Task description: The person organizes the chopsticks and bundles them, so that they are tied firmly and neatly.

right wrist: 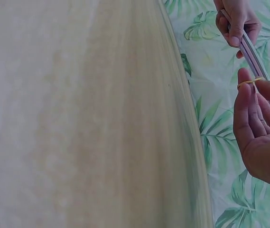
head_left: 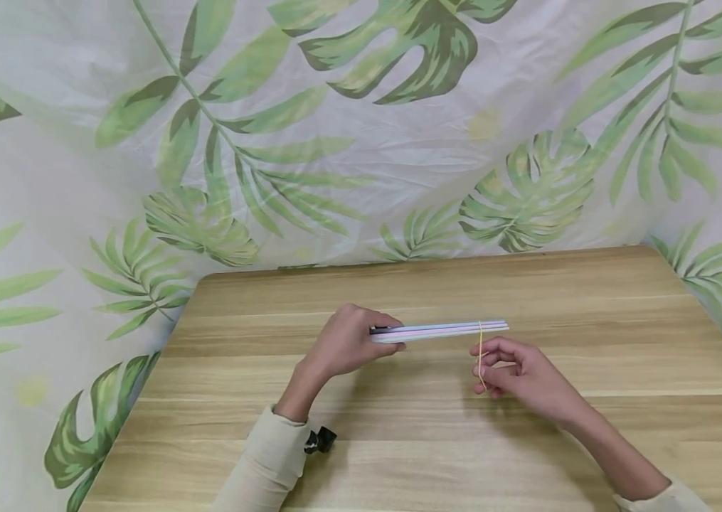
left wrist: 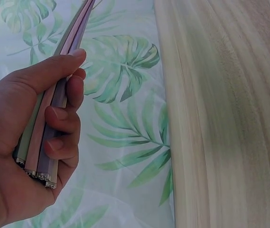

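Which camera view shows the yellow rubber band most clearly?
The head view: the rubber band shows as a thin loop running from the bundle of sticks down to the right hand. The right wrist view shows only a short stretch over the fingertips. The left wrist view shows none, only the left hand gripping the sticks.

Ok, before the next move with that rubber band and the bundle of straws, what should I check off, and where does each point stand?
1. Left hand grips the bundle of straws at one end: ok.
2. Bundle held level above the table: ok.
3. Rubber band looped round the bundle near its free end: ok.
4. Right hand has the band hooked on its fingers: ok.
5. Straw ends flush inside the left palm: ok in the left wrist view.
6. How many turns the band makes round the bundle: cannot tell.
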Demonstrator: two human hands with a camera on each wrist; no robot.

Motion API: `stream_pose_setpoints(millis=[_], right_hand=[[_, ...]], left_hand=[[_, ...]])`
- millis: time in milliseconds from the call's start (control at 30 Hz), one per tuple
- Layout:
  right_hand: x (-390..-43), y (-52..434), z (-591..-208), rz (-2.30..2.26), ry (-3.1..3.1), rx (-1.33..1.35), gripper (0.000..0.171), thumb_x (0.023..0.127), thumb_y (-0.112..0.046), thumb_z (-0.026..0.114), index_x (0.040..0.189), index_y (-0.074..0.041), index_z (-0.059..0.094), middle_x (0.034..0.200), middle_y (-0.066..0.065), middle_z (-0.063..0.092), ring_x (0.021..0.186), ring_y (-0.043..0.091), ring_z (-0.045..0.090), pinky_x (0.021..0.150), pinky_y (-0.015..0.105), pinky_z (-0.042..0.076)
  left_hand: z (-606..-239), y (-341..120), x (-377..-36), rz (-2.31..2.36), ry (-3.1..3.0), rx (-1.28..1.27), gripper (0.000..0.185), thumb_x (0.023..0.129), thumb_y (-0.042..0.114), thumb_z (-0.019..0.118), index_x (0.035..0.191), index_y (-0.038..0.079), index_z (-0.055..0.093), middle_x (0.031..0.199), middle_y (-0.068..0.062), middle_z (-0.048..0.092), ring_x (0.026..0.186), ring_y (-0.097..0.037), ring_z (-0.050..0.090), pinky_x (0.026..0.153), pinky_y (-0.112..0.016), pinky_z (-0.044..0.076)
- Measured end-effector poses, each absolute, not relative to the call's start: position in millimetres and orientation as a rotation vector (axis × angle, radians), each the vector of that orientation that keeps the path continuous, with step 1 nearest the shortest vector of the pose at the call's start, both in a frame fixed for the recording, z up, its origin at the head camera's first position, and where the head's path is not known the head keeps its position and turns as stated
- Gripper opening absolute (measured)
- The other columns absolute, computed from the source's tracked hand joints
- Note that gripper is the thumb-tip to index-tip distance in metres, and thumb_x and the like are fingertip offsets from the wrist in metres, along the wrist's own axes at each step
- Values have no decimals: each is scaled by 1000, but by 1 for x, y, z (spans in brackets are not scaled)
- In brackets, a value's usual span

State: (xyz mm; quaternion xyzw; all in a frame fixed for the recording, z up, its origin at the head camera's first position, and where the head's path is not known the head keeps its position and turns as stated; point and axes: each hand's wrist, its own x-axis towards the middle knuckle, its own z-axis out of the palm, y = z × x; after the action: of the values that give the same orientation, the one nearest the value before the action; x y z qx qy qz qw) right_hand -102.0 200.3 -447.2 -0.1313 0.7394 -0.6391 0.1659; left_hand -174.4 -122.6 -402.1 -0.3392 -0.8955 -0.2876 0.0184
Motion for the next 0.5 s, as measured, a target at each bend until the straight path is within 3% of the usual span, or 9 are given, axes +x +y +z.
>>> stream_pose_setpoints(millis=[300,500], right_hand=[[-99,195,-449,-1812,2283,-556,34,101,-4,72,133,7,67,111,27,73,93,12,79,77,30,63],[-95,188,-449,-1772,2611,-828,42,90,-2,84,131,-7,77,106,10,77,88,4,75,74,23,61]], left_hand=[[-404,-121,-175,-881,-2785,-1028,12,86,24,92,96,23,85,85,12,80,61,3,53,62,-19,45],[-408,-119,-176,-916,-2842,-993,14,87,24,92,98,18,87,86,9,81,60,0,50,60,-18,41]])
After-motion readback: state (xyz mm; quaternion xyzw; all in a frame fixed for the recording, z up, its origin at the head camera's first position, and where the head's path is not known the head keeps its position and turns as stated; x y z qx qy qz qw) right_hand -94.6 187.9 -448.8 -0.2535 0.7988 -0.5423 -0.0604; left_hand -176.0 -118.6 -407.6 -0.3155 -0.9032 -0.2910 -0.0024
